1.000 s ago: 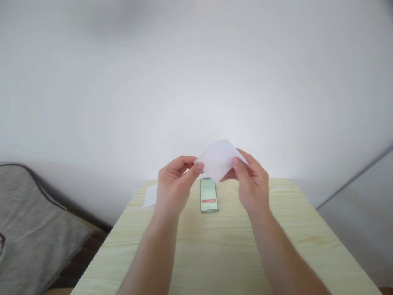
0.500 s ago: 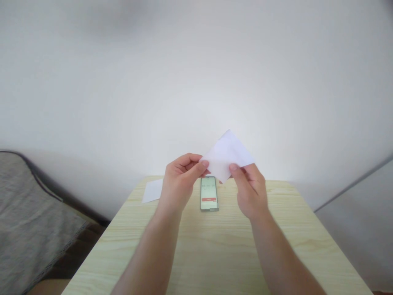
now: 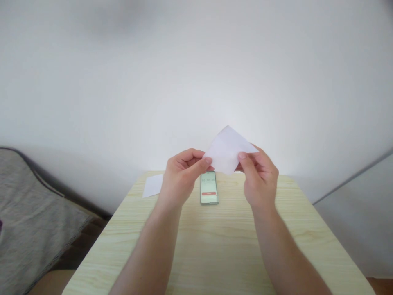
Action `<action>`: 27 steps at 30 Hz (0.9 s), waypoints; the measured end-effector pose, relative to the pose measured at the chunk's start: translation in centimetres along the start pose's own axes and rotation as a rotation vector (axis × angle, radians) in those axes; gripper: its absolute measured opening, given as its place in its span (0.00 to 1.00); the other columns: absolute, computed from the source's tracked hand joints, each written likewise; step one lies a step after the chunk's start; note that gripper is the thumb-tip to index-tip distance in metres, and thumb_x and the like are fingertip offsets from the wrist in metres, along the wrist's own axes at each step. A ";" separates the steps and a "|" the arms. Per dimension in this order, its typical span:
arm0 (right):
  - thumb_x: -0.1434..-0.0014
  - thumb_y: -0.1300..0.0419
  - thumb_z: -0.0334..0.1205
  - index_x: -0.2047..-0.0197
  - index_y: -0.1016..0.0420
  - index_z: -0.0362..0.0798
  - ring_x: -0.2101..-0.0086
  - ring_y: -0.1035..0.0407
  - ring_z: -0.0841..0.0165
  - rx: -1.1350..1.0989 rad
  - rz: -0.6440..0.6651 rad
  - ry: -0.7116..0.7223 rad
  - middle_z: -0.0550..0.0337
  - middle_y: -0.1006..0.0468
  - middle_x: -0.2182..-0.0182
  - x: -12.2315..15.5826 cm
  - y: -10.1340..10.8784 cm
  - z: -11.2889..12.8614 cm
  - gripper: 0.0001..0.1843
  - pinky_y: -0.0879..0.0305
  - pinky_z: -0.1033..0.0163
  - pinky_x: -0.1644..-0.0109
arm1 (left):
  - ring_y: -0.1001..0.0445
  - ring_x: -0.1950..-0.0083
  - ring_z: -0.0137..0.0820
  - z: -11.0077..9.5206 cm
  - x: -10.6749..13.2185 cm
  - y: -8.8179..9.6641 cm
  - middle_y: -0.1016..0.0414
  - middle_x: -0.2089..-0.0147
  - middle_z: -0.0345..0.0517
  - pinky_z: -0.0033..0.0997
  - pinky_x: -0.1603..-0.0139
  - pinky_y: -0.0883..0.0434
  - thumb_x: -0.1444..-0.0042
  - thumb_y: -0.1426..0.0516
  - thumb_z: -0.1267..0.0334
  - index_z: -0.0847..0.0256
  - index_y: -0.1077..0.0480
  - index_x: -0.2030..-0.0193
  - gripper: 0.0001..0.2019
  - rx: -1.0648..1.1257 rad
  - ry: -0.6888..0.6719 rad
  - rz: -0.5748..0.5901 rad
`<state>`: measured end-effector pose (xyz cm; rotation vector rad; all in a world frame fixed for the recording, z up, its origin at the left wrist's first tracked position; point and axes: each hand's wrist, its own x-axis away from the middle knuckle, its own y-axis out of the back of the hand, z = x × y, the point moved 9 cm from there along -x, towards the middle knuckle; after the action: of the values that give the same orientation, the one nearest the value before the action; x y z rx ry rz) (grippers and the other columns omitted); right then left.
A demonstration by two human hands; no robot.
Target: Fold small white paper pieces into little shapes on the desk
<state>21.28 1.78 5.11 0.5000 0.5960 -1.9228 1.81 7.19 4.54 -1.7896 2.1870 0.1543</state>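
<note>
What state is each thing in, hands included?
Held paper: raised off the table, fold count unclear.
Left hand: pinching its left corner.
Right hand: pinching its right side.
Phone: face up, screen lit.
Second paper: on the table, partly hidden.

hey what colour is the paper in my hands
The paper is plain white, best seen in the head view.

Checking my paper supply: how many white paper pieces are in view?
2. The held piece is between the left hand and right hand; the second piece lies near the far left corner of the table. More could be hidden beneath.
</note>
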 end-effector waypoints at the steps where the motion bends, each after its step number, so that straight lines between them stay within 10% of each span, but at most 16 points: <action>1: 0.31 0.36 0.48 0.46 0.17 0.57 0.65 0.22 0.64 -0.005 0.002 -0.010 0.59 0.16 0.62 0.0 0.0 -0.2 0.13 0.20 0.58 0.65 | 0.19 0.63 0.34 0.1 0.0 -0.1 0.17 0.67 0.44 0.33 0.58 0.23 0.44 0.30 0.56 0.59 0.18 0.63 0.09 -0.005 0.006 0.010; 16: 0.32 0.43 0.33 0.53 0.12 0.61 0.53 0.22 0.62 0.143 0.217 0.001 0.63 0.14 0.52 -0.3 -0.5 0.3 0.18 0.23 0.57 0.56 | 0.24 0.59 0.37 -0.3 -0.1 -0.4 0.21 0.62 0.49 0.32 0.64 0.26 0.35 0.41 0.43 0.59 0.19 0.58 0.20 -0.009 0.010 0.070; 27: 0.29 0.47 0.32 0.49 0.14 0.63 0.57 0.24 0.64 0.234 0.350 0.165 0.61 0.16 0.57 0.3 -1.8 1.8 0.22 0.28 0.55 0.54 | 0.28 0.66 0.30 0.2 -0.3 -0.1 0.22 0.65 0.44 0.29 0.66 0.30 0.43 0.32 0.55 0.59 0.19 0.61 0.10 -0.025 0.032 0.052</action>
<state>19.41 1.16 6.68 0.8605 0.3584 -1.6322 1.96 7.51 4.44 -1.7615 2.2646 0.1669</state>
